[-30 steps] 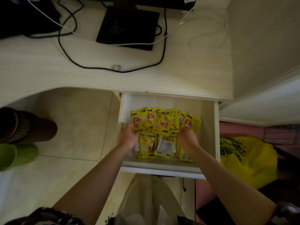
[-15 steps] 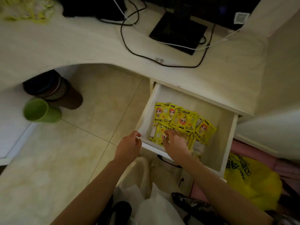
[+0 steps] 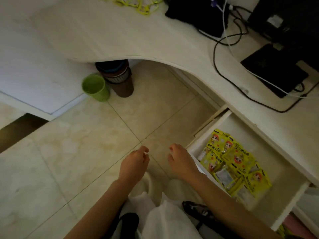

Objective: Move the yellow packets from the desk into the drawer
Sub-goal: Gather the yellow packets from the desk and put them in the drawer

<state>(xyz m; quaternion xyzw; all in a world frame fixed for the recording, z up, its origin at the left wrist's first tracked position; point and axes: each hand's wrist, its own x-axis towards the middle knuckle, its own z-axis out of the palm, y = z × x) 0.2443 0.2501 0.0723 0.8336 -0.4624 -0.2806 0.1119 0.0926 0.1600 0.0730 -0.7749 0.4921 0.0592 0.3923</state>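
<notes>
An open drawer (image 3: 291, 206) juts out from under the curved surface (image 3: 120, 37). Yellow packets (image 3: 236, 161) lie overlapping inside it, toward its left wall, with bare drawer floor to their right. Left of the drawer, both hands hover over open floor tiles (image 3: 77, 152), holding nothing. The left hand (image 3: 133, 165) and right hand (image 3: 182, 163) are apart, fingers loosely curled. More yellow items, too blurred to identify, lie on the surface far beyond the drawer (image 3: 138, 5).
</notes>
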